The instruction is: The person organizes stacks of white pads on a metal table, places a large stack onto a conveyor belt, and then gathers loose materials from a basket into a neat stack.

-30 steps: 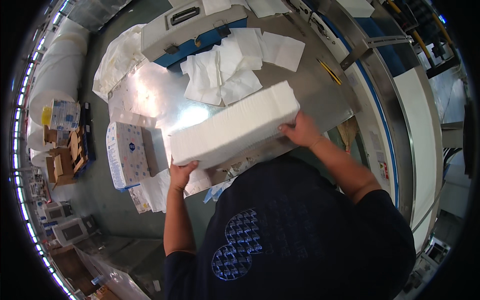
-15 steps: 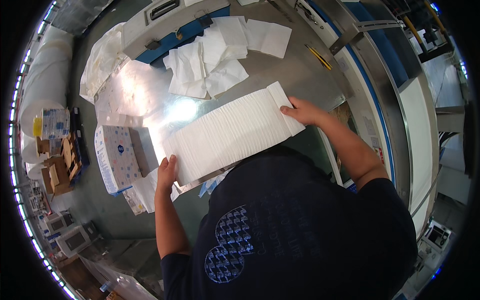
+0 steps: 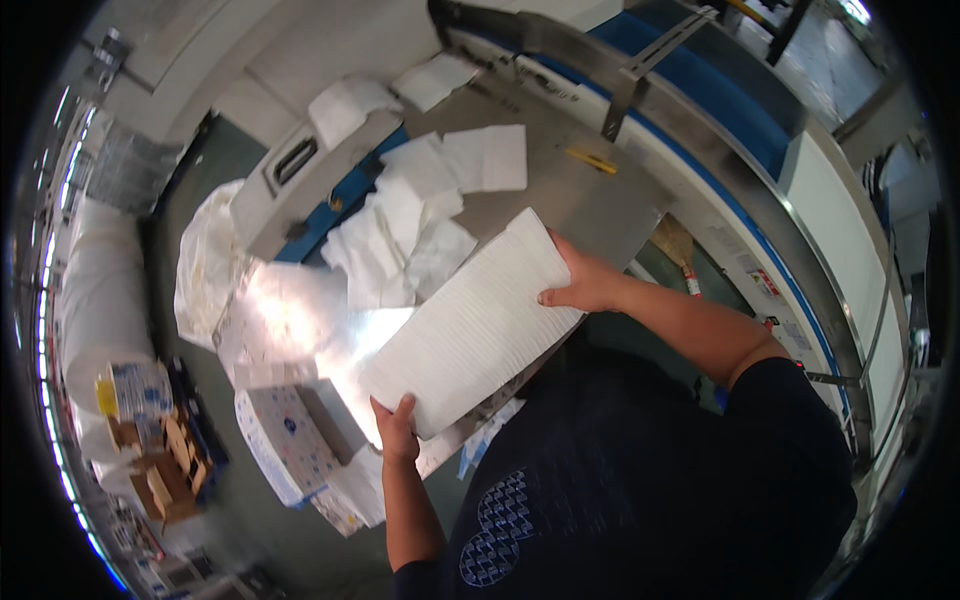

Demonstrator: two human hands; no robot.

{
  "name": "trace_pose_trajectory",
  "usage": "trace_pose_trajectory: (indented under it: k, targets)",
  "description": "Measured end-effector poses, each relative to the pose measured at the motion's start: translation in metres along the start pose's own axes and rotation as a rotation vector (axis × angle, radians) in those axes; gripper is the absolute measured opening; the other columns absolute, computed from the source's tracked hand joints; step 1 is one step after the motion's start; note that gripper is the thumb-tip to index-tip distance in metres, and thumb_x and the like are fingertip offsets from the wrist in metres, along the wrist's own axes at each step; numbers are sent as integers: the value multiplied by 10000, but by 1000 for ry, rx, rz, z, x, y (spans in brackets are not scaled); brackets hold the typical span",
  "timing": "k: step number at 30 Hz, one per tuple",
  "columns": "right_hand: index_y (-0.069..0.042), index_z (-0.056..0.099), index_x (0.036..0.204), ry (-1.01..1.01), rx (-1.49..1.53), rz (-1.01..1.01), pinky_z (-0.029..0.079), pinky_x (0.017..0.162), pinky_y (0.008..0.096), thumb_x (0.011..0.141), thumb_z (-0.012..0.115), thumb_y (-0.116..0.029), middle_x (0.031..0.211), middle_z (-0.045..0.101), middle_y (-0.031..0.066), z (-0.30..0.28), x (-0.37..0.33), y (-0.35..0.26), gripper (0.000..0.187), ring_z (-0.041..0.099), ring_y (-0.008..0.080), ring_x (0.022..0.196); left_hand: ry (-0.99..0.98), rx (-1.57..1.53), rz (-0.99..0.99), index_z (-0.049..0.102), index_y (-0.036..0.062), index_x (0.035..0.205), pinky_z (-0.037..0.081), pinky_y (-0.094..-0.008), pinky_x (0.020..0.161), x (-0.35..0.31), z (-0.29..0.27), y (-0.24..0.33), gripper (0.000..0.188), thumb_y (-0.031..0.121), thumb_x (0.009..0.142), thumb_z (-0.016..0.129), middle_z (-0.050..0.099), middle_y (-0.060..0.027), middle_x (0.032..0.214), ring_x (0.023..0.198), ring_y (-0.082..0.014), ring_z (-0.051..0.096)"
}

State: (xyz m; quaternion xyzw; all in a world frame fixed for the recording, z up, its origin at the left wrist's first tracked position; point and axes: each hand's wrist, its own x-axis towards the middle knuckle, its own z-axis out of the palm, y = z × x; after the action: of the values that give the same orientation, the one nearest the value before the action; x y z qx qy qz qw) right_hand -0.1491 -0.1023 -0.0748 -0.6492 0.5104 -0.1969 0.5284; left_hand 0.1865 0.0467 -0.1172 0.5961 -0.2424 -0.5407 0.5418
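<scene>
A long stack of white, thin folded pads [image 3: 480,325] is held between my two hands, pressed together in a row. It lies slantwise over the near side of the shiny metal table [image 3: 575,220]. My left hand [image 3: 398,428] grips the near left end, its thumb up along the side. At the far right end, my right hand [image 3: 582,280] clasps the stack with the thumb on top; its other fingers are partly hidden behind it. Loose white sheets [image 3: 395,240] lie in an untidy heap just beyond the stack.
A grey-and-blue case with a handle [image 3: 275,190] stands at the table's far left. A yellow cutter [image 3: 592,160] lies on the far right. A printed white-and-blue pack [image 3: 285,435] sits at left. A blue-belted conveyor [image 3: 700,85] runs along the right. Cardboard boxes [image 3: 165,485] stand farther left.
The view has turned, so the table and surroundings appear shifted. The stack now slants more steeply, and its right end, where a few pads stood apart before, looks more even. Both hands keep their hold.
</scene>
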Motion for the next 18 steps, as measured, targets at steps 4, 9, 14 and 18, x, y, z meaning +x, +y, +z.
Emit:
trace_pose_trajectory:
  k: [4,9,14,18]
  targets:
    - [-121,88,1400,259,-113,-231,329,972,354,644,721,-194,1285,413,182,-57,-23,-22,988,404,315,1184,-140,-83,127,229,91,1312,291,-394,983,24,63,26,710,52,708,602,394,-94,1254,1158,-254,387]
    - [-97,140,1391,539,-100,-312,293,999,369,613,745,-181,1302,377,149,-184,-53,-41,990,367,277,1200,-285,-103,408,229,92,1305,297,-371,972,43,194,75,720,83,700,619,393,-79,1245,1144,-227,387]
    - [-115,246,1368,833,16,-431,377,941,368,623,742,-117,1181,488,109,-391,-99,16,895,471,216,1082,-557,-184,429,233,93,1307,312,-335,955,45,409,87,698,65,707,590,397,-69,1215,1124,-190,387]
    - [-114,313,1335,755,269,-240,409,894,369,642,710,-124,1103,540,99,-544,-138,70,799,534,219,987,-658,-155,273,111,102,1355,286,-357,989,28,580,53,795,-11,707,557,333,-101,1271,1169,-236,342]
